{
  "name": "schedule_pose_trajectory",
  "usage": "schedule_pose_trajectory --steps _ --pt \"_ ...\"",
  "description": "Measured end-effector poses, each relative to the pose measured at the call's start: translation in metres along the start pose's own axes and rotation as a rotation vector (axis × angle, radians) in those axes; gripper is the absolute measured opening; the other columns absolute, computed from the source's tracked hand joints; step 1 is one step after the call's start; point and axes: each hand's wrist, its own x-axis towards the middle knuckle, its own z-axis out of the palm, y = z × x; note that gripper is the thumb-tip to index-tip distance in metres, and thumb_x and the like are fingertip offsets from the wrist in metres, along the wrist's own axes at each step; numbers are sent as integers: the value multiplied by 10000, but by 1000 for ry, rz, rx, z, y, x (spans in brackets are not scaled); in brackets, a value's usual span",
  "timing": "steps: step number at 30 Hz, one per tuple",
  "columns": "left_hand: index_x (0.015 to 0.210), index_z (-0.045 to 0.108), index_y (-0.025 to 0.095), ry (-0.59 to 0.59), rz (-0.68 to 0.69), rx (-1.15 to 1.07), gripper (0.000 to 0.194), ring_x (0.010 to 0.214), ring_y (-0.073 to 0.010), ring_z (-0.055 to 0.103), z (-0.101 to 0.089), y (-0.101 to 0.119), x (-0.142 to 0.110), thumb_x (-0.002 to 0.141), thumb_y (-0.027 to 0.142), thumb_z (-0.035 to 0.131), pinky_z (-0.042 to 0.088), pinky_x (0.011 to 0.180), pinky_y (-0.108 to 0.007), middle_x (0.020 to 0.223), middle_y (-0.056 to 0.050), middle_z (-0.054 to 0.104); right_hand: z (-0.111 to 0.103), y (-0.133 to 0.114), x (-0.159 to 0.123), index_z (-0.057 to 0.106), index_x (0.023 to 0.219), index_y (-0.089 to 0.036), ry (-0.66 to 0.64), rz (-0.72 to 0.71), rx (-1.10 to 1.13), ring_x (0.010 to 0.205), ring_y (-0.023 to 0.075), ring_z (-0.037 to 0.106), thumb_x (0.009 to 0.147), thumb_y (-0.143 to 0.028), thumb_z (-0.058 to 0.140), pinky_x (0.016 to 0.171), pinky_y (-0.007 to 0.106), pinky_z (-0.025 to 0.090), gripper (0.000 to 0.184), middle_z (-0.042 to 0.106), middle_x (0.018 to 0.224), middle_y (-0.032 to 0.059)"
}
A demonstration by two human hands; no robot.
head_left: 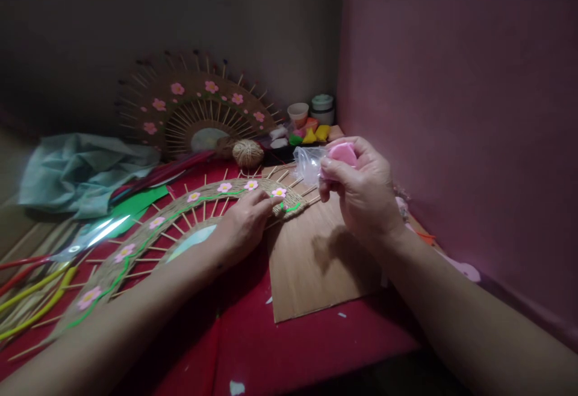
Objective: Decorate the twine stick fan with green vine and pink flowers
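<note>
A fan-shaped craft piece (169, 215) of thin sticks and woven twine lies across the table, with pink flowers and a wavy green strip along its band. My left hand (246, 221) is closed at the band's right end, its fingertips beside a pink flower (279, 192). Part of the fan's inner edge is hidden behind that hand. Raised above a wooden board (325, 263), my right hand (368, 188) pinches a lump of pink clay (343, 154). A clear plastic bag (307, 164) hangs from the clay's left side.
Behind stands a brown fan (194, 98) with pink flowers. Near it are a twine ball (248, 153), colored clay packets (309, 136) and small tubs (322, 107). Scissors (67, 254) and a pale cloth (85, 170) lie at left. A pink wall (460, 113) rises at right.
</note>
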Motion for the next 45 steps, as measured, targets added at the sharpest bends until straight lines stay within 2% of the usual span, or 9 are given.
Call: schedule_pose_trajectory --steps 7,13,19,23,26,32,37,42,45 --pt "1202 558 223 -114 48 63 342 809 -185 442 6 7 -4 933 191 350 393 683 -302 908 -53 488 0 0 0 473 775 -231 5 6 0 430 69 455 715 -114 575 381 204 386 166 470 581 -86" --pt "1036 646 211 -75 -33 -47 287 768 -179 436 10 5 1 928 231 381 375 631 -284 816 -38 469 0 1 0 477 788 -230 -1 -1 0 431 67 453 719 -116 570 384 202 386 163 476 591 -87" --pt "1154 610 182 9 -103 -165 337 772 -164 479 -12 6 3 897 147 396 433 692 -297 860 -55 494 1 -1 0 480 778 -221 0 0 24 422 65 448 702 -101 577 369 202 379 172 484 582 -84" --pt "1027 647 193 1 -182 -202 230 851 -177 525 -26 14 -5 886 211 466 438 751 -311 928 -59 555 2 -1 -1 494 792 -220 -5 23 15 421 63 455 707 -104 582 366 193 389 169 484 578 -87" --pt "831 629 184 25 -279 -278 134 791 -158 544 -33 16 -14 867 263 527 429 720 -289 846 -29 591 2 0 -2 500 792 -217 -16 52 18 421 65 462 704 -106 590 364 187 400 168 488 566 -88" --pt "710 558 195 117 -508 -475 228 605 -110 471 -51 19 -36 875 352 534 367 556 -238 643 35 522 14 0 -20 497 780 -196 -147 333 9 405 74 491 695 -134 602 361 183 423 148 529 545 -75" --pt "805 587 202 269 -561 -770 52 609 -99 494 -67 30 -47 833 244 574 395 537 -210 694 35 558 34 4 -45 489 833 -203 -259 603 83 441 88 532 713 -248 672 403 190 463 223 559 552 -66" --pt "821 657 203 194 -547 -866 88 650 -111 543 -71 31 -55 824 263 593 427 577 -217 739 15 626 52 14 -61 500 854 -205 -273 686 157 444 77 529 762 -338 668 414 185 470 233 577 603 -56" --pt "831 677 202 167 -563 -820 124 733 -134 578 -67 24 -61 818 302 605 448 646 -235 819 -2 658 60 19 -63 499 873 -210 -266 649 158 451 70 525 780 -359 655 407 181 457 235 574 658 -55"
